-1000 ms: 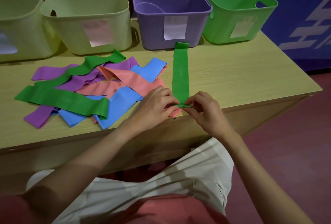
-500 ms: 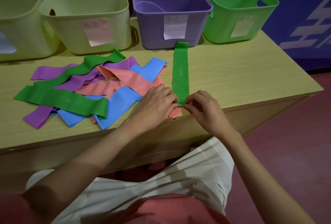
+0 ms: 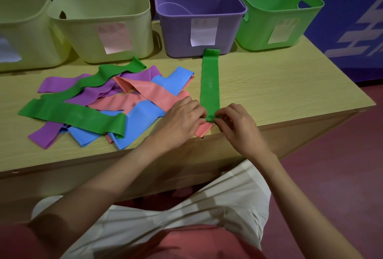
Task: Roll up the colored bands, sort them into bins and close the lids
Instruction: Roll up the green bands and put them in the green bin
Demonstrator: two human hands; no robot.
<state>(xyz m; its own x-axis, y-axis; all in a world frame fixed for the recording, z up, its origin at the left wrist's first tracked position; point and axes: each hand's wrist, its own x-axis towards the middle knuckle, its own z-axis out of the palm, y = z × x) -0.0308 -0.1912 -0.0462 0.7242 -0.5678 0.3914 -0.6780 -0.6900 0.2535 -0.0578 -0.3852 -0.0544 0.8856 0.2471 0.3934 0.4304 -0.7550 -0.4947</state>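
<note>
the left hand [image 3: 182, 120] and right hand [image 3: 238, 124] are closed on the near end of the green band [image 3: 209, 84], pinched so a tight roll can be started; the rest is laid flat ahead of them, toward the purple bin [image 3: 199, 20].

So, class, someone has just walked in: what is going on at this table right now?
A person is rolling a green band laid flat on the table. Left hand and right hand pinch its near end, where only a small roll has formed. More bands lie in a loose pile to the left, and the green bin stands open behind.
</note>
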